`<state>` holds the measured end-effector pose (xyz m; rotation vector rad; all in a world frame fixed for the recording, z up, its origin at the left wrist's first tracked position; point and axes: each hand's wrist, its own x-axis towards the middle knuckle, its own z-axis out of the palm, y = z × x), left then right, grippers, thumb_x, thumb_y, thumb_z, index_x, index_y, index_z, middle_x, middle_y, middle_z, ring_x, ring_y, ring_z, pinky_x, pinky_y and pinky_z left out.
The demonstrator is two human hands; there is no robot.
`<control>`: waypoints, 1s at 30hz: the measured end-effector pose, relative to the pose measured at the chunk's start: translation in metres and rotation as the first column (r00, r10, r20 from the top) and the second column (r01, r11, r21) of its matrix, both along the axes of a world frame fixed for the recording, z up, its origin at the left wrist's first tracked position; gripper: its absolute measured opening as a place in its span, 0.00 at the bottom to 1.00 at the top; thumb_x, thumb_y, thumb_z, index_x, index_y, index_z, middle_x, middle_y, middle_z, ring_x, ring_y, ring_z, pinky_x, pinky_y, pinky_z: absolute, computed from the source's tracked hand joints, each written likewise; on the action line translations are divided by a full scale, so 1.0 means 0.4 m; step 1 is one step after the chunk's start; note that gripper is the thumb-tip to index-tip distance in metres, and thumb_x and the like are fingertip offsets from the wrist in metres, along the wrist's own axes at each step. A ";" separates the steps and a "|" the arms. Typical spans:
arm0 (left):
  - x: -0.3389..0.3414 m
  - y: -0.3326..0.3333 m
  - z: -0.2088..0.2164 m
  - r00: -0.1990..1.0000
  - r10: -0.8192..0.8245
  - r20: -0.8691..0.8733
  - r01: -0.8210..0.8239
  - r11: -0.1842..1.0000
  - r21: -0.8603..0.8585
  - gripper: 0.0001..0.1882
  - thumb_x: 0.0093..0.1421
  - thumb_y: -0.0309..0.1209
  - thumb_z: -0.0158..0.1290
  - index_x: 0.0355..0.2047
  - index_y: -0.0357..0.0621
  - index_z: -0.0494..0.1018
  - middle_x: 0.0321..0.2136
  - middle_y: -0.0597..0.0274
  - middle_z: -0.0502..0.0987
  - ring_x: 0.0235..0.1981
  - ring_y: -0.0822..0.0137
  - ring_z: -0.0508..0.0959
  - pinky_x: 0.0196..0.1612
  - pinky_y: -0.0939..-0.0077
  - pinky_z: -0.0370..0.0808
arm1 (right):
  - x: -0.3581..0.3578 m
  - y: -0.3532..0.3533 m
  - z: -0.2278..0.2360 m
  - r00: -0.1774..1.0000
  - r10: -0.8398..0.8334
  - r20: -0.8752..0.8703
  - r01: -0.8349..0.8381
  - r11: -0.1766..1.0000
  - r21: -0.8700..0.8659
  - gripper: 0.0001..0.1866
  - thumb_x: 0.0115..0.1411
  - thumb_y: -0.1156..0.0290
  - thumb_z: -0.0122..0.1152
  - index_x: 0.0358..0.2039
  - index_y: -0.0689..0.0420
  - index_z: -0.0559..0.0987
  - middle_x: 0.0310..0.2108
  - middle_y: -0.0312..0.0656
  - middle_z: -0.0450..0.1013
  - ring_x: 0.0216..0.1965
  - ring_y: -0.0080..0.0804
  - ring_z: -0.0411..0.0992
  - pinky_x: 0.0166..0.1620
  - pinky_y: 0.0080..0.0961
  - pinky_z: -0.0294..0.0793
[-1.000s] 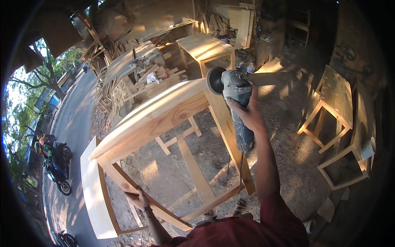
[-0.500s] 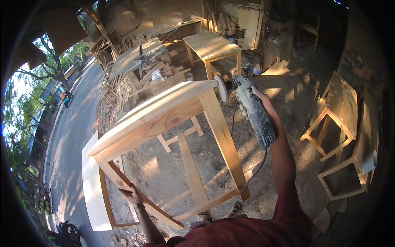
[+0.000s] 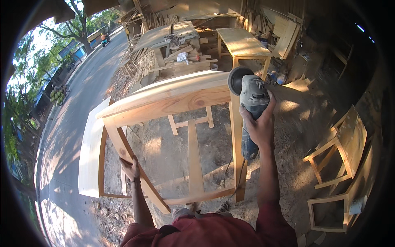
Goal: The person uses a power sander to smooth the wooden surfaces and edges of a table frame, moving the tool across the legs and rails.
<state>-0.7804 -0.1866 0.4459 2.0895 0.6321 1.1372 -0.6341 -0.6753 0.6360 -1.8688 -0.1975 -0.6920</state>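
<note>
A bare wooden table [image 3: 173,108] lies tipped on its side in front of me, with its legs toward me. My left hand [image 3: 131,168] grips one of its legs [image 3: 153,193], the fingers wrapped round the edge. In my right hand [image 3: 262,125] is a grey and dark-blue angle grinder [image 3: 252,96], held by its body. Its round dark disc [image 3: 238,79] is at the table's right upper corner; whether it touches the wood I cannot tell. The grinder partly covers the right leg [image 3: 237,136].
A finished-looking table [image 3: 242,43] stands behind. To its left are a workbench [image 3: 164,35] and piled wood offcuts [image 3: 142,66]. Wooden frames [image 3: 335,152] lean at the right, near a white bucket [image 3: 357,206]. A pale tabletop [image 3: 91,152] stands at the left, beside the road [image 3: 70,123].
The grinder has turned in my right hand, so its disc now shows its broad face instead of its edge. My view has shifted. My left hand stays on the leg.
</note>
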 end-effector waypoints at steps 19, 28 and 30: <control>0.086 0.152 0.127 0.932 -0.358 -0.059 0.356 0.934 -0.036 0.50 0.50 0.43 0.71 0.65 0.34 0.56 0.53 0.35 0.73 0.52 0.38 0.77 0.52 0.52 0.77 | -0.060 0.853 0.129 0.945 0.294 0.146 -0.233 0.914 -0.333 0.48 0.56 0.56 0.73 0.68 0.56 0.54 0.47 0.63 0.77 0.47 0.61 0.79 0.49 0.48 0.79; 0.301 0.263 0.231 0.749 -0.602 0.277 0.657 0.730 -0.188 0.38 0.56 0.37 0.67 0.62 0.35 0.62 0.53 0.48 0.76 0.55 0.55 0.78 0.58 0.63 0.75 | -0.118 0.835 -0.001 0.895 0.442 -0.067 -0.440 0.897 0.037 0.47 0.55 0.62 0.74 0.68 0.61 0.55 0.60 0.53 0.63 0.61 0.41 0.68 0.62 0.36 0.68; 0.398 0.308 0.221 0.680 -0.678 0.280 0.733 0.646 -0.215 0.35 0.60 0.37 0.65 0.61 0.35 0.63 0.53 0.51 0.76 0.56 0.58 0.77 0.58 0.64 0.74 | -0.170 0.778 -0.072 0.897 0.413 -0.157 -0.409 0.911 0.057 0.51 0.54 0.63 0.74 0.70 0.60 0.53 0.63 0.53 0.61 0.63 0.44 0.65 0.65 0.39 0.66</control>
